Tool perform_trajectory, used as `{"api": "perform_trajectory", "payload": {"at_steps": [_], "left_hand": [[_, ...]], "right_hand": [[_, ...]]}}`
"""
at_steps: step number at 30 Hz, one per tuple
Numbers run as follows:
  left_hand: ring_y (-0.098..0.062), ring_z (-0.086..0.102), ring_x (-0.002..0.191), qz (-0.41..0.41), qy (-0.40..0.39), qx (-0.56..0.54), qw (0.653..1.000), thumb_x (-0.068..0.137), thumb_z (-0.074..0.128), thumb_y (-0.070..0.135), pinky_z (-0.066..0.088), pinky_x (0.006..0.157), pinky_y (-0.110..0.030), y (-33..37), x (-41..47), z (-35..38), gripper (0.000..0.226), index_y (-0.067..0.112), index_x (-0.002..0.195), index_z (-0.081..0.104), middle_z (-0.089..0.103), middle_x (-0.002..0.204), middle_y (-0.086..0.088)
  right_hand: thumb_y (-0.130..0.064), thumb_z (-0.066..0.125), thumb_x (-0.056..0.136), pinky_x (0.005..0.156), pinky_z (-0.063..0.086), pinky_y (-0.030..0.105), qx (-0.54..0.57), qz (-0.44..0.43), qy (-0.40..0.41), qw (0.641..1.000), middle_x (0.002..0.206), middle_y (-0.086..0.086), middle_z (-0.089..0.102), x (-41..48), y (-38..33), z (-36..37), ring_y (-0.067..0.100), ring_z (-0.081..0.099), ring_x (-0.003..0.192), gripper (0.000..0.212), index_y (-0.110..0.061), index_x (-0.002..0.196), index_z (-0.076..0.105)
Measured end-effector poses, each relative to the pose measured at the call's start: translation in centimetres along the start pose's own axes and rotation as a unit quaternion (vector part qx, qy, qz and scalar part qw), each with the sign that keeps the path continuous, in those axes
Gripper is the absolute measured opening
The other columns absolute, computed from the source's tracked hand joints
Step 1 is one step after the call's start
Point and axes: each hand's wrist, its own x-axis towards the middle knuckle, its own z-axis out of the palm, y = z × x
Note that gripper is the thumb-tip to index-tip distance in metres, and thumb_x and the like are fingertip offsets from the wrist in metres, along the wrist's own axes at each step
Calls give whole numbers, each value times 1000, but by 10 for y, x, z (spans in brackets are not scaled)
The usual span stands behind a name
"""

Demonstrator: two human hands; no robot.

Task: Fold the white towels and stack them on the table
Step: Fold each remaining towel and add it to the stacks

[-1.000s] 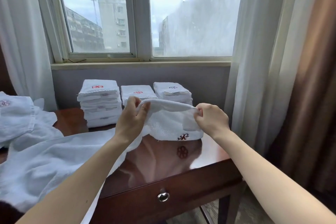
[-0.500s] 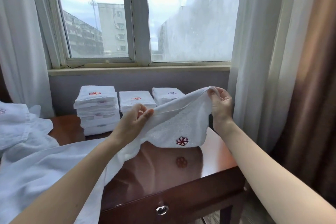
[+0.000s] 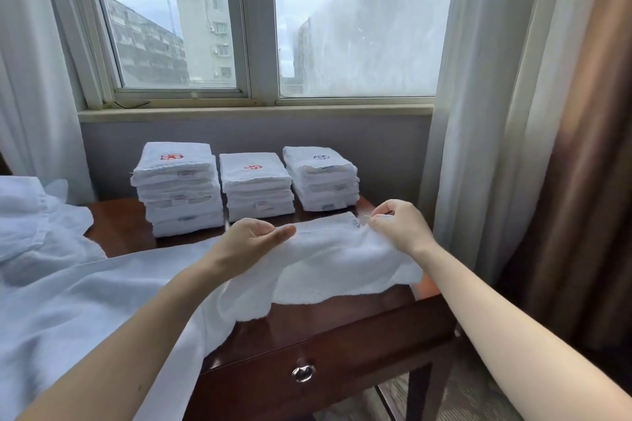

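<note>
White towel [image 3: 337,258], half spread, lies across the middle of the table [image 3: 345,319], its near edge sagging toward six o'clock and its right end reaching the table's three o'clock edge. The left hand [image 3: 251,239] pinches the towel's far edge between thumb and curled fingers, but the fingertips are tucked into the cloth and cannot be seen. The right hand [image 3: 398,227] nips the far right corner in a narrow pinch beside a small tag too blurred to read. Both forearms run out of the picture at the bottom.

Toward nine o'clock the towel runs into a large white cloth [image 3: 78,304], and I cannot tell where one ends and the other begins. That cloth covers the table's left side. A rumpled heap of white linen [image 3: 37,225] sits at the picture's nine o'clock, cut off by the edge.

At twelve o'clock from the hands, three folded piles stand in a row against the wall. The left stack [image 3: 178,186] and the middle stack [image 3: 256,183] carry red marks and the right stack [image 3: 319,178] a dark one. The printing on their labels is too small to make out. The left stack's foot touches the cloth.

A round drawer knob [image 3: 302,372] shows at six o'clock. Pale curtains [image 3: 478,120] hang at three o'clock, hiding the window's [image 3: 239,27] right frame.
</note>
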Motion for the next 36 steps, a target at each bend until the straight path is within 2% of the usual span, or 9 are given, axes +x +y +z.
{"api": "perform_trajectory", "payload": {"at_steps": [2,6,9,11,15,18,23,29,36], "left_hand": [[-11,28,44,-49,14,29,998,80,60,71,29,54,-25,-8,4,-5,69,19,44,32,29,45,11],[-12,32,49,-153,11,163,975,79,72,51,27,52,-26,-27,12,-10,57,22,53,29,33,52,6],[-14,41,55,-142,-19,350,926,73,68,44,29,54,-27,-35,12,-3,41,20,61,37,43,58,7],[-11,43,59,-117,-40,405,906,76,63,40,28,53,-27,-42,12,6,30,23,67,39,49,65,8],[-10,53,73,-78,-44,377,922,91,53,41,33,57,-26,-56,14,24,10,35,91,46,57,82,13],[-5,54,68,-49,-28,351,935,96,49,40,35,55,-25,-65,19,30,12,37,107,51,57,76,13],[-2,47,57,-2,6,370,929,100,48,42,28,49,-21,-70,31,42,15,33,105,59,52,66,15],[0,49,58,4,23,336,941,98,51,47,28,49,-21,-69,49,55,16,36,101,61,54,65,16],[-1,50,56,4,16,336,942,96,49,52,28,48,-21,-68,70,69,20,37,101,61,54,63,16]], "right_hand": [[-25,63,82,74,51,33,-52,22,-41,998,90,-9,66,-2,4,5,13,62,84,7,-23,88,65],[-26,57,82,75,51,33,-118,22,-95,988,97,-9,64,-8,14,21,14,61,87,15,-29,95,62],[-32,54,89,77,51,34,-200,-37,-64,977,104,-5,64,-14,21,37,18,60,93,26,-30,114,59],[-31,52,93,77,52,35,-229,-74,-40,970,105,-1,66,-16,26,49,21,62,92,29,-29,122,56],[-31,48,97,72,52,34,-239,-110,1,965,116,-2,65,-15,39,65,23,63,92,28,-26,124,57],[-31,47,97,67,48,31,-242,-113,12,964,115,-2,65,-5,46,65,24,63,90,27,-26,121,58],[-35,48,95,61,43,29,-243,-107,30,964,108,-3,65,11,58,61,21,60,83,26,-26,116,61],[-39,52,91,59,39,26,-222,-85,47,970,93,-7,64,32,74,47,14,54,73,24,-28,108,65],[-40,55,89,63,37,28,-204,-70,51,975,105,-6,66,46,86,38,15,53,78,25,-28,109,65]]}}
